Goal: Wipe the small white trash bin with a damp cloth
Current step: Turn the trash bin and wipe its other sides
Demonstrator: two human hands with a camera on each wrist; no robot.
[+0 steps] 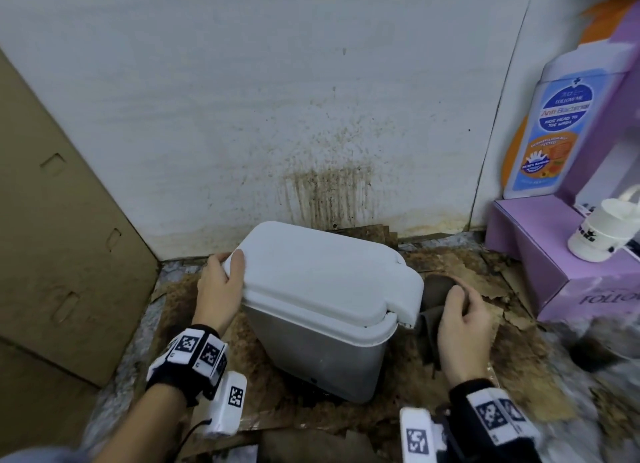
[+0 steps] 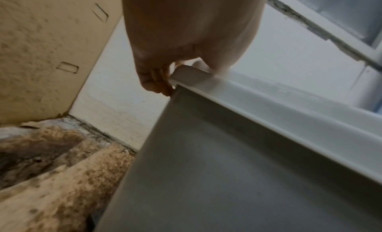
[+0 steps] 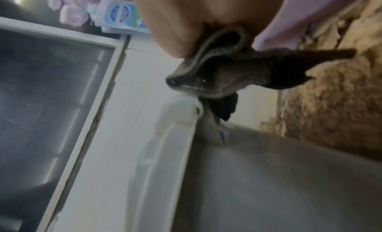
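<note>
The small white trash bin (image 1: 322, 289) stands tilted on the stained floor by the wall, its lid down. My left hand (image 1: 221, 286) grips the lid's left corner, thumb on top and fingers curled under the rim (image 2: 186, 75). At the bin's right side my right hand (image 1: 464, 327) holds a bunched dark grey cloth (image 1: 433, 310). In the right wrist view the cloth (image 3: 227, 75) hangs from my palm against the bin's upper corner (image 3: 179, 114).
A brown cardboard box (image 1: 59, 237) leans at the left. A purple display box (image 1: 554, 254) with a wash bottle (image 1: 550, 123) and a white cup (image 1: 602, 234) stands at the right. Torn, dirty cardboard (image 1: 485, 282) covers the floor. The wall (image 1: 325, 192) behind is stained.
</note>
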